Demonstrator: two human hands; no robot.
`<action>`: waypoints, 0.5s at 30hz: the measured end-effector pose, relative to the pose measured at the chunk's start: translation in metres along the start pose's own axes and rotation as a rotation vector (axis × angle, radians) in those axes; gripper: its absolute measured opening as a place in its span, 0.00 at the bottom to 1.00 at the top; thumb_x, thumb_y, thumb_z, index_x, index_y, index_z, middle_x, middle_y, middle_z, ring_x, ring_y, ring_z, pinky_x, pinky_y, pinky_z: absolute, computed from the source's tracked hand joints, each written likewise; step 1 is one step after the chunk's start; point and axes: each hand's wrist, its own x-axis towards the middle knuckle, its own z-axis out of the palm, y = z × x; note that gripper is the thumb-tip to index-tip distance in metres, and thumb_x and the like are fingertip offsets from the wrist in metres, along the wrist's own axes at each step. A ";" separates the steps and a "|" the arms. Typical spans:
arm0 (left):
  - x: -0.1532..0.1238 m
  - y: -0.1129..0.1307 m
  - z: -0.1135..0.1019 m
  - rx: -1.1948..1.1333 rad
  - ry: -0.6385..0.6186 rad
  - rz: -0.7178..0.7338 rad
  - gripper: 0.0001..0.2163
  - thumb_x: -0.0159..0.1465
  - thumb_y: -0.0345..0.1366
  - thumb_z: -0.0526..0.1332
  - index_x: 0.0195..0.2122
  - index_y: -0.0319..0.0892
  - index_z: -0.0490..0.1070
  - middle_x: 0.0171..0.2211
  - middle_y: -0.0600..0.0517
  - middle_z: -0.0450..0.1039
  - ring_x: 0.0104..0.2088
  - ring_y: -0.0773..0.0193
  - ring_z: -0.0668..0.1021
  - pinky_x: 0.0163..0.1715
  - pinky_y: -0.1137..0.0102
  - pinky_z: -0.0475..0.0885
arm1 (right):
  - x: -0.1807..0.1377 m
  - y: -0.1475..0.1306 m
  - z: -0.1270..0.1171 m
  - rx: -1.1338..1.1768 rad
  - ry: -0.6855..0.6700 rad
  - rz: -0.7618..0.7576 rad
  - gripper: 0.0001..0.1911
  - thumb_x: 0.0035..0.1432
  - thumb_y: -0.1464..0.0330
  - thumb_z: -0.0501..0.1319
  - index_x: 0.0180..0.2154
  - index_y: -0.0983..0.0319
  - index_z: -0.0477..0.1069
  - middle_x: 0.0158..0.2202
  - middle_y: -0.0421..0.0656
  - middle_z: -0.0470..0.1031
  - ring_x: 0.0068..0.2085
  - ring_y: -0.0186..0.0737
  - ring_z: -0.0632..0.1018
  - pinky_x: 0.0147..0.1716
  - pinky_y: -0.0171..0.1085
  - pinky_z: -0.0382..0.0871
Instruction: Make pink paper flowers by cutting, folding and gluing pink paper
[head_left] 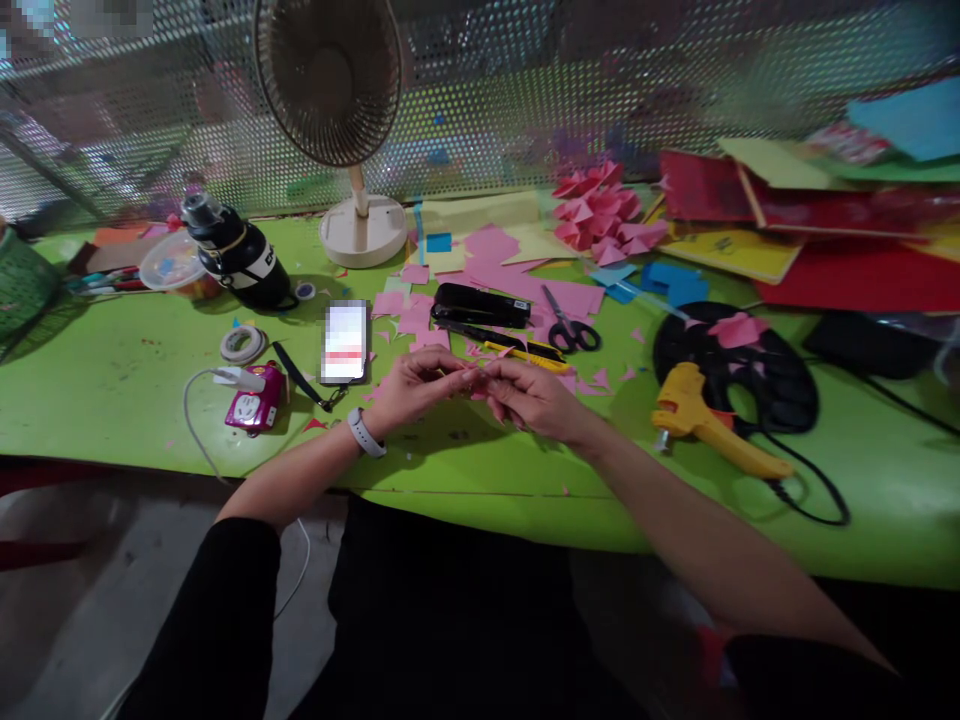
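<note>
My left hand [417, 386] and my right hand [538, 398] meet over the green table, both with fingers closed in a pinch. A small piece of pink paper [478, 392] shows between the fingertips, mostly covered by them. Just beyond lie a black stapler [481, 305], a yellow cutter knife [525, 355] and black-handled scissors [573, 325]. Pink paper scraps [412, 312] are scattered around these tools. Farther back sits a pile of folded pink paper pieces [600, 212].
Right of my hands, a yellow glue gun [705, 425] with a black cord rests against a black palette-like tray [795, 385]. On the left are a phone [345, 340], a purple plug adapter [255, 405], a tape roll [243, 344] and a black bottle [244, 255]. Behind stands a fan [364, 230].
</note>
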 end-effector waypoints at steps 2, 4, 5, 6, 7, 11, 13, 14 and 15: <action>0.000 0.001 0.000 -0.009 -0.010 -0.004 0.08 0.61 0.40 0.70 0.34 0.41 0.79 0.28 0.52 0.74 0.26 0.72 0.76 0.27 0.75 0.72 | 0.000 0.000 0.000 0.010 -0.020 0.011 0.12 0.68 0.58 0.58 0.40 0.61 0.71 0.19 0.33 0.68 0.15 0.26 0.63 0.13 0.28 0.54; 0.001 0.002 0.000 -0.012 -0.010 -0.009 0.09 0.61 0.41 0.70 0.33 0.40 0.79 0.28 0.52 0.74 0.25 0.73 0.75 0.26 0.75 0.71 | -0.001 0.000 0.000 0.026 -0.045 0.018 0.13 0.68 0.58 0.57 0.41 0.61 0.70 0.18 0.32 0.68 0.14 0.26 0.62 0.13 0.28 0.54; 0.001 0.002 0.000 -0.009 -0.010 -0.015 0.09 0.61 0.41 0.69 0.32 0.40 0.79 0.27 0.52 0.74 0.25 0.73 0.75 0.25 0.75 0.71 | -0.001 0.000 0.000 0.035 -0.055 0.019 0.13 0.68 0.58 0.57 0.41 0.61 0.70 0.17 0.32 0.68 0.14 0.26 0.62 0.12 0.28 0.54; 0.001 0.003 0.000 -0.007 -0.010 -0.021 0.09 0.61 0.41 0.69 0.32 0.40 0.79 0.27 0.52 0.74 0.25 0.73 0.75 0.25 0.75 0.71 | -0.001 0.000 0.000 0.040 -0.060 0.022 0.13 0.68 0.57 0.56 0.41 0.60 0.70 0.17 0.32 0.68 0.14 0.26 0.62 0.12 0.28 0.54; 0.001 0.003 0.000 -0.007 -0.008 -0.025 0.09 0.61 0.41 0.70 0.32 0.40 0.79 0.27 0.52 0.74 0.25 0.73 0.75 0.25 0.75 0.71 | -0.001 0.000 0.000 0.041 -0.062 0.026 0.13 0.68 0.57 0.56 0.41 0.60 0.70 0.17 0.32 0.68 0.14 0.26 0.62 0.12 0.28 0.54; 0.002 0.004 0.000 -0.018 0.004 -0.020 0.09 0.59 0.41 0.71 0.30 0.41 0.79 0.26 0.53 0.73 0.25 0.72 0.75 0.25 0.75 0.71 | 0.000 -0.001 0.000 0.026 -0.066 0.032 0.13 0.67 0.56 0.57 0.41 0.60 0.69 0.19 0.33 0.71 0.15 0.27 0.66 0.13 0.28 0.59; 0.003 0.005 0.000 -0.021 0.009 -0.015 0.09 0.59 0.41 0.71 0.28 0.41 0.78 0.25 0.53 0.73 0.25 0.73 0.74 0.24 0.76 0.70 | 0.001 0.000 0.000 0.012 -0.063 0.008 0.14 0.67 0.56 0.57 0.40 0.60 0.68 0.20 0.34 0.72 0.16 0.28 0.68 0.15 0.29 0.62; 0.003 0.006 0.000 -0.023 0.012 -0.018 0.10 0.59 0.41 0.71 0.28 0.41 0.78 0.25 0.53 0.73 0.25 0.73 0.74 0.24 0.76 0.70 | 0.001 0.000 0.000 0.001 -0.058 -0.005 0.14 0.67 0.55 0.57 0.40 0.60 0.68 0.20 0.35 0.73 0.16 0.29 0.69 0.15 0.29 0.63; 0.003 0.007 0.000 -0.026 0.014 -0.025 0.10 0.58 0.42 0.71 0.27 0.41 0.78 0.24 0.53 0.73 0.24 0.73 0.74 0.24 0.76 0.70 | 0.002 0.000 0.000 -0.012 -0.050 -0.014 0.15 0.67 0.55 0.57 0.40 0.60 0.69 0.21 0.35 0.73 0.16 0.29 0.70 0.15 0.29 0.64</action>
